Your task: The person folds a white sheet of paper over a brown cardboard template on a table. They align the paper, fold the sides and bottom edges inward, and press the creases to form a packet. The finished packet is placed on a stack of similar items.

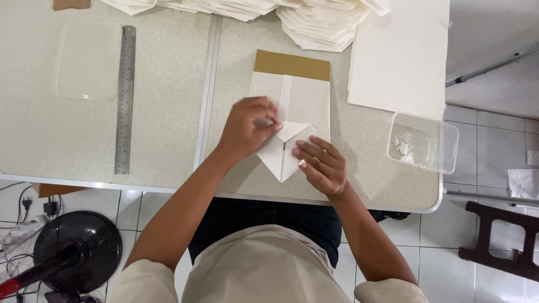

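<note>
A white folded paper piece (292, 120) is laid flat on the pale worktop (168, 112), near its front edge, with a brown cardboard strip (292, 65) showing at its far end and a pointed flap turned toward the person at its near end. The left hand (247, 130) is set on the left part of the paper, its fingers curled and pinched closed on the edge of a small triangular fold near the middle of the piece. The right hand (320, 164) is laid flat and open on the lower right of the pointed flap, fingers spread and pressed down on the paper, nothing being gripped. The paper thus lies beneath both hands, its point between them.

A steel ruler (125, 98) is seen lying lengthwise on the left of the worktop, well apart from the hands, beside a clear plastic lid (88, 62). Stacks of folded white pieces (320, 25) are ranged along the far edge, and large white sheets (398, 53) lie at the right. A clear plastic tub (421, 141) stands near the right corner.
</note>
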